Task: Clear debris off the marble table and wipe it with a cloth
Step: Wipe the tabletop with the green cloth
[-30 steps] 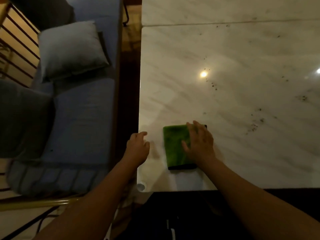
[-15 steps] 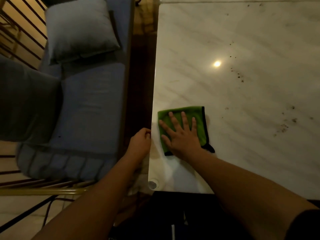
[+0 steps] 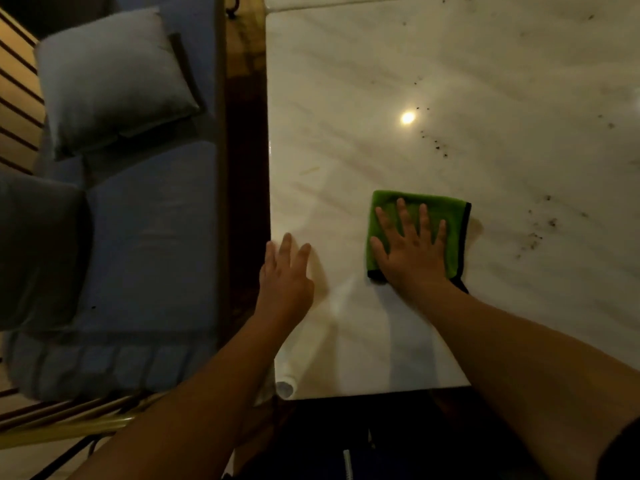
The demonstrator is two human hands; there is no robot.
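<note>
Both hands lie flat with fingers spread: my right hand [image 3: 412, 251] presses the folded green cloth with black edging [image 3: 417, 230] onto the white marble surface [image 3: 346, 98], my left hand [image 3: 285, 275] rests empty at its edge. Dark crumbs [image 3: 535, 233] lie scattered right of the cloth.

Dim, warm light. One round lamp glare [image 3: 407, 117] shines on the glossy white marble table [image 3: 363, 98]. The left and near edges sink into soft shadow; wide-angle bending shows at the borders.
</note>
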